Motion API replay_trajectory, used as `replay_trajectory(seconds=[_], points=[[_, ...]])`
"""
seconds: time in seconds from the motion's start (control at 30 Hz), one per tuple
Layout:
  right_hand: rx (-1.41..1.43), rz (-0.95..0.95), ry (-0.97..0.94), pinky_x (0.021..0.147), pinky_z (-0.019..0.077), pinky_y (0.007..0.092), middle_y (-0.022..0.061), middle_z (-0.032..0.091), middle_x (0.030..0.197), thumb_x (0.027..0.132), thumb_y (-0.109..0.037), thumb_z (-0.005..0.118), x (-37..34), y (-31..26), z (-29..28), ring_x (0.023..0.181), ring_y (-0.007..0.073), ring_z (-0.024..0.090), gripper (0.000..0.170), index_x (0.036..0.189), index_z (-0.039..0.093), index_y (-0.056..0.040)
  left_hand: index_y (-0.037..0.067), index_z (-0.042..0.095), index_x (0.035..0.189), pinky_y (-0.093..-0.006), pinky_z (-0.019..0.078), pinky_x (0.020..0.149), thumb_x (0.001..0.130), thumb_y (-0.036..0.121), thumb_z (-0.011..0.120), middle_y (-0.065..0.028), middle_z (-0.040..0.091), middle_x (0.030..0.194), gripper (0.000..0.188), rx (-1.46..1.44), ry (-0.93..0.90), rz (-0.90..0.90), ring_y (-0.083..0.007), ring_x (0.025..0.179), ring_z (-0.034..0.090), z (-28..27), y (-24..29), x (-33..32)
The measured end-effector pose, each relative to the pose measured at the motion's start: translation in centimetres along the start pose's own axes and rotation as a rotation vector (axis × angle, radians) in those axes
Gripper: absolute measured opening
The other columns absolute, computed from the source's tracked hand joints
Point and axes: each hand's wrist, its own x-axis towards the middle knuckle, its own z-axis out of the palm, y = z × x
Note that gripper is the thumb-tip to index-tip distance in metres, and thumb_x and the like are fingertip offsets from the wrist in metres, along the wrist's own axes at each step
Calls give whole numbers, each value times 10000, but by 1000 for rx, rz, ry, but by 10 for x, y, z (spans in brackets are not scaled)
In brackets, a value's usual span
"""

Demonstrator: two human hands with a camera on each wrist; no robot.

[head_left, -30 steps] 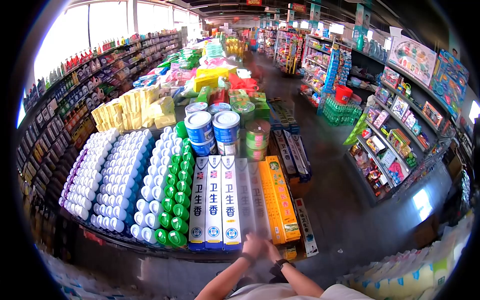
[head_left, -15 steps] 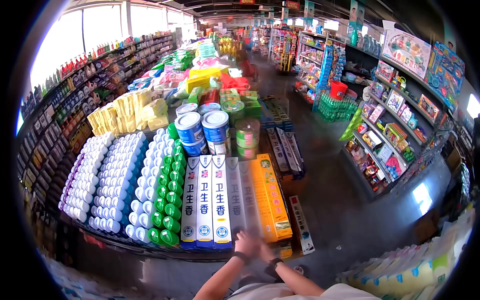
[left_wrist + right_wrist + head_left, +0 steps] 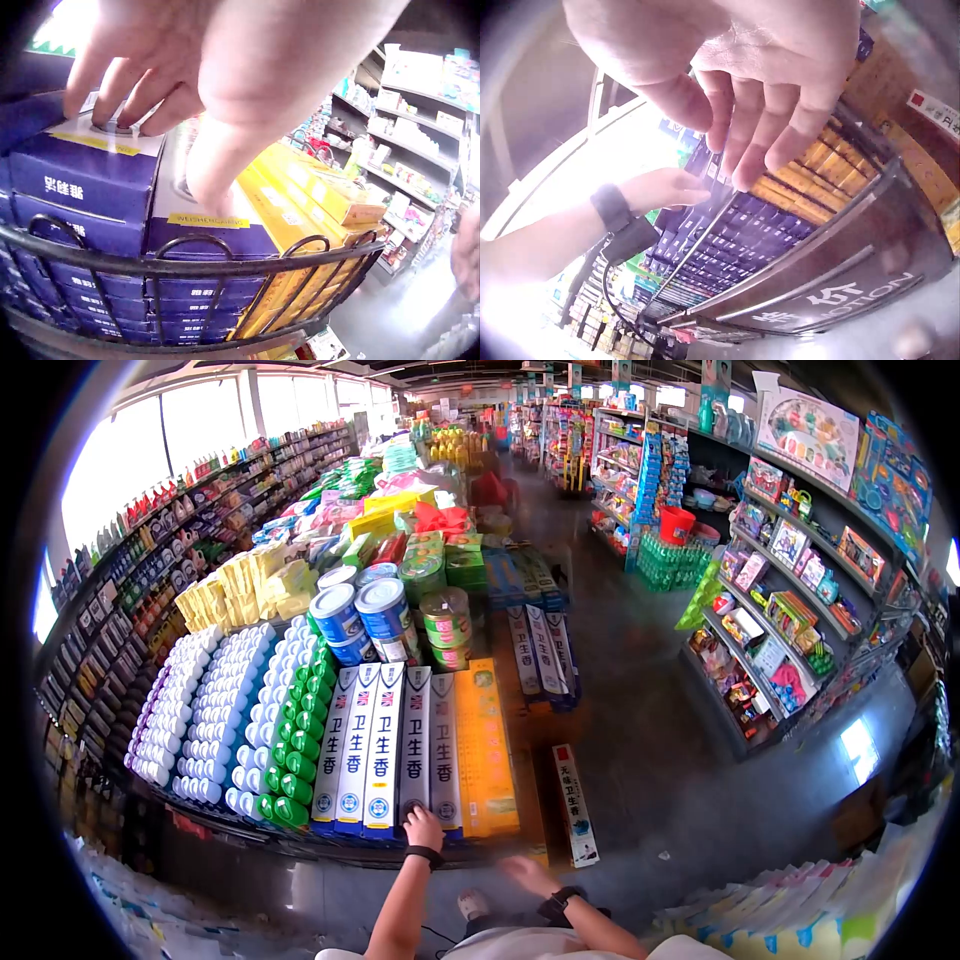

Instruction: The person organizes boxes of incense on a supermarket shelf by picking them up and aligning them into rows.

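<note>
- Rack: its wire rim guards the near edge, so the fingers should work above it; the right wrist view shows the lettered front panel, which the head view does not.
- White-and-blue boxes: they lie lengthwise, left of the yellow boxes; flat, even pressure near the ends should keep them aligned without denting the card; only the wrist views show the layers beneath.
- Left hand: spread wide, gripping nothing; fingertips rest on one white-and-blue box, thumb on or just over its right neighbour, a split clear in the left wrist view but not in the head view.
- Right hand: open and empty, fingers loosely extended, at the near side; best kept clear of the rim.
- Yellow strip: readable only in the left wrist view; a handy mark for lining up ends.
</note>
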Motion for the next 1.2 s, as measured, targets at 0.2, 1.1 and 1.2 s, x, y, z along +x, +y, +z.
replay_trajectory(seconds=[0.2, 1.1, 1.2], points=[[53, 82, -15, 795, 465, 251, 54, 629, 1016, 922, -96, 463, -43, 29, -73, 859, 128, 600, 232, 1116, 562, -16, 1, 586, 1039, -375, 430, 818, 795, 141, 518, -123, 527, 1098, 289, 20, 81, -52, -284, 1017, 503, -16, 10, -2], [44, 142, 182, 764, 493, 279, 78, 653, 946, 917, -113, 460, -45, 21, -175, 832, 155, 627, 216, 1064, 582, -14, 43, 594, 988, -372, 472, 838, 739, 217, 654, -110, 552, 1079, 310, -34, -96, -202, -275, 1038, 540, -37, 22, 15], [60, 157, 121, 774, 498, 271, 89, 647, 960, 934, -116, 436, -22, 22, -175, 849, 164, 627, 221, 1071, 569, -6, 48, 599, 954, -377, 481, 804, 730, 245, 672, -107, 568, 1031, 307, -32, -64, -197, -270, 974, 577, -35, 15, 16]])
